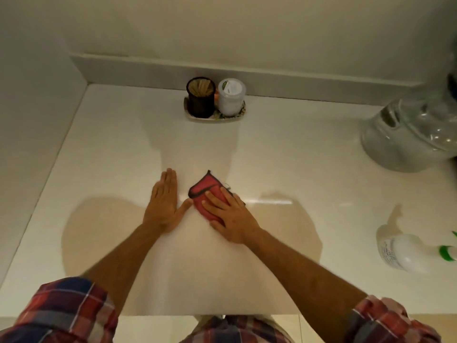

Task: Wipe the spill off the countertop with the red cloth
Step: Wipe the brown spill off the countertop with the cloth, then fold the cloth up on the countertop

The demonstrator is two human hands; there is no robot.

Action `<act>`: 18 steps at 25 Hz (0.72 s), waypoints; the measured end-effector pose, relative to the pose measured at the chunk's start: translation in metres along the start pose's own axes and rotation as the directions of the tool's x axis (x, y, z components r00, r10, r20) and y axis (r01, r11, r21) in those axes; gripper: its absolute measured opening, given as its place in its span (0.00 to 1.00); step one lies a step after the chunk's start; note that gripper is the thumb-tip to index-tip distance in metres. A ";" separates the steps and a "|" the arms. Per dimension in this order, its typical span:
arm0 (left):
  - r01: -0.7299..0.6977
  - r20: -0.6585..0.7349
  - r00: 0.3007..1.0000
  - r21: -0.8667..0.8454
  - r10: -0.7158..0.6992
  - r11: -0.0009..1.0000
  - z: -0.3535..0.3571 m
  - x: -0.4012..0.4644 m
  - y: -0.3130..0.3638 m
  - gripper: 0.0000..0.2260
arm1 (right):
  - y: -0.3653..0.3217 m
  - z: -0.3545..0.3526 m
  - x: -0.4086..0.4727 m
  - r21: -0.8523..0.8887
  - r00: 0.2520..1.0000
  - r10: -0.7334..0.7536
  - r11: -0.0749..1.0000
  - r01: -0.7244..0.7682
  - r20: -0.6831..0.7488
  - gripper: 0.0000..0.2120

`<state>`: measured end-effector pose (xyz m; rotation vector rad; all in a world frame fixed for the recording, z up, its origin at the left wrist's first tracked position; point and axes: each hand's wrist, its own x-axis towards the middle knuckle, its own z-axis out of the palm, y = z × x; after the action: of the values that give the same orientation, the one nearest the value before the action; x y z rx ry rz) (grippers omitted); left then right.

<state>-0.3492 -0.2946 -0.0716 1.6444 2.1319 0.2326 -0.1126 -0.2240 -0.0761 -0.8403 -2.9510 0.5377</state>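
Right hand (231, 214) flat atop red cloth (207, 194), seemingly beside left hand (164, 203).

Two bare hands on a glossy white surface (272, 149): right hand (231, 216) presses flat on a red cloth (206, 190), left hand (164, 201) lies flat just beside it

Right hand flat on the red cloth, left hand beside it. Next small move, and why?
Probably slide the right hand with the red cloth across the countertop. The palm already presses the cloth flat; the left hand rests flat alongside. No spill is clearly visible, so direction is a guess.
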 end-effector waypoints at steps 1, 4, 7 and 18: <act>0.001 0.032 0.999 0.010 -0.001 1.000 -0.001 0.002 -0.001 0.47 | 0.010 -0.004 -0.017 0.012 0.998 0.055 0.998 -0.055 0.009 0.27; 0.041 0.118 0.992 0.048 -0.047 0.998 -0.012 0.010 0.004 0.52 | 0.044 -0.029 -0.068 0.009 0.954 0.292 0.956 -0.294 0.071 0.31; 0.125 0.119 0.984 0.063 -0.132 0.990 -0.021 0.009 0.022 0.47 | 0.060 -0.055 -0.096 0.043 0.859 0.487 0.865 -0.499 0.161 0.36; 0.246 0.263 0.958 -0.537 -0.117 0.807 0.024 -0.045 0.213 0.33 | 0.076 -0.081 -0.136 0.765 0.516 0.832 0.193 -0.614 0.204 0.34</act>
<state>-0.1429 -0.2808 0.0002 1.0568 1.7998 0.5404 0.0514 -0.2072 -0.0163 -1.9154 -1.4783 1.4326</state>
